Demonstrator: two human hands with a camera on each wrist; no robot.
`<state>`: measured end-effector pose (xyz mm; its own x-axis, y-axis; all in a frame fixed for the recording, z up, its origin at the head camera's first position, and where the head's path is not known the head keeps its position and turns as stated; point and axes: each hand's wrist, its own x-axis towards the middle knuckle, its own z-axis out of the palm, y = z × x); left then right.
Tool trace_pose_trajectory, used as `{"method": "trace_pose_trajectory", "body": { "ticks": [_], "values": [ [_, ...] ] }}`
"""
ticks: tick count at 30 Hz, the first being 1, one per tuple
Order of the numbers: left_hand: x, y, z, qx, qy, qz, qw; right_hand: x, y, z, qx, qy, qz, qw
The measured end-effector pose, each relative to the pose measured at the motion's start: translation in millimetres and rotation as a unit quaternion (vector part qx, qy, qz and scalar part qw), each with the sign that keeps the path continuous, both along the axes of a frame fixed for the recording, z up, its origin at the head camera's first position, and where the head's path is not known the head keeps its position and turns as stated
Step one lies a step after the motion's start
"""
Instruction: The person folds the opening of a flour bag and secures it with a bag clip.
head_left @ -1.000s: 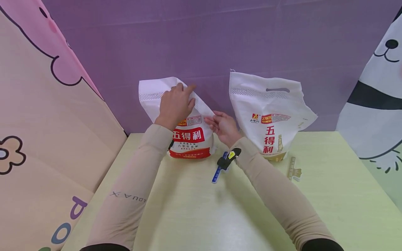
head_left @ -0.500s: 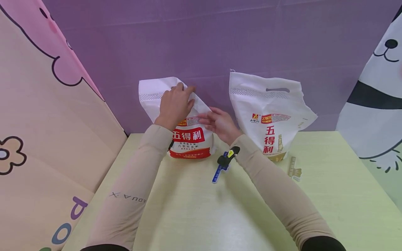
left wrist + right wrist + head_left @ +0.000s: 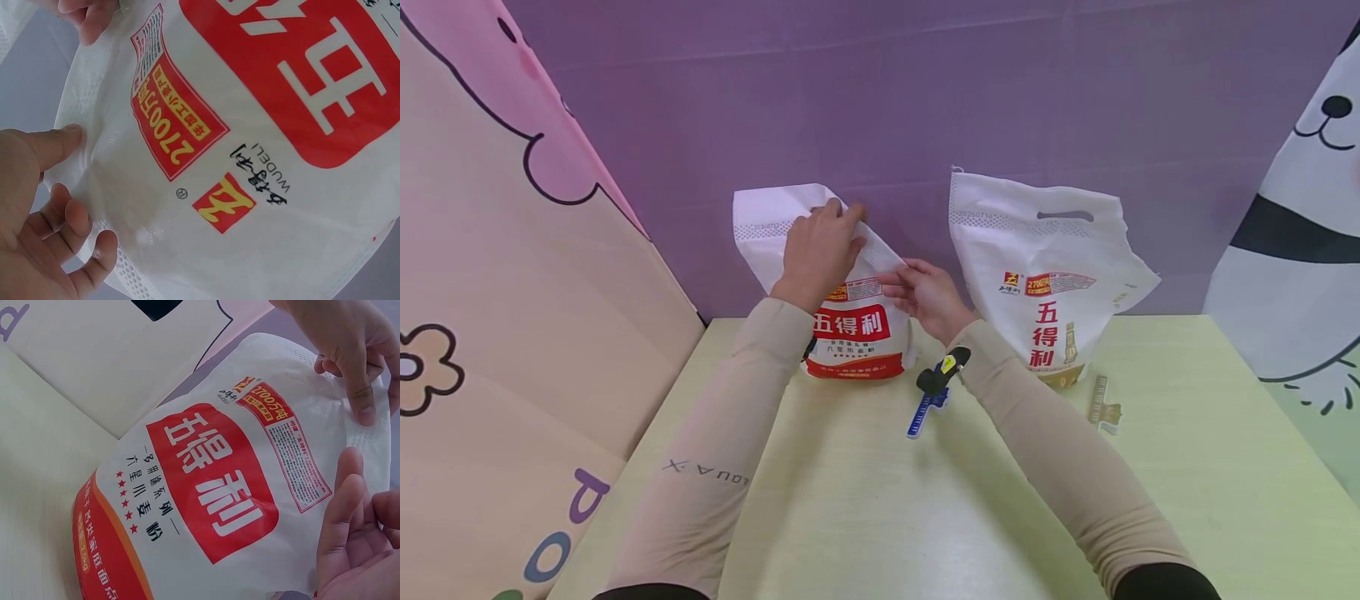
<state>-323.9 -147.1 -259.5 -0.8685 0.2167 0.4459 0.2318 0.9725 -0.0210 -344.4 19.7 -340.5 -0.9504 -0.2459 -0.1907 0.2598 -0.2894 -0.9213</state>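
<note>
A white flour bag (image 3: 851, 323) with red printing stands upright at the left of the table, its top folding over toward the right. My left hand (image 3: 820, 254) grips its top edge, and the left wrist view shows the thumb on the near side of the white fabric (image 3: 94, 150). At the bag's right upper corner, my right hand (image 3: 928, 296) pinches the edge; in the right wrist view its fingers (image 3: 344, 519) lie along the front. A second white flour bag (image 3: 1037, 258) with a handle slot stands to the right, its top loose and untouched.
Below my right wrist a blue sealing clip (image 3: 919, 415) lies on the pale table (image 3: 865, 517). Another clip (image 3: 1101, 404), tan and clear, lies in front of the second bag. A purple backdrop (image 3: 880, 100) rises directly behind both bags.
My right hand has shifted slightly up and left along the bag's edge, its fingers coming further over the front. The left hand and both clips stay put.
</note>
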Motion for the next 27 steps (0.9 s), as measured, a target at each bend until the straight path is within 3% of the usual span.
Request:
{"method": "trace_pose_trajectory", "body": {
  "ticks": [27],
  "values": [
    [1.1,0.5,1.4,0.0,-0.016,0.014,0.9998,4.4,9.8,-16.6,0.029,-0.01,-0.015,0.9994]
  ]
}}
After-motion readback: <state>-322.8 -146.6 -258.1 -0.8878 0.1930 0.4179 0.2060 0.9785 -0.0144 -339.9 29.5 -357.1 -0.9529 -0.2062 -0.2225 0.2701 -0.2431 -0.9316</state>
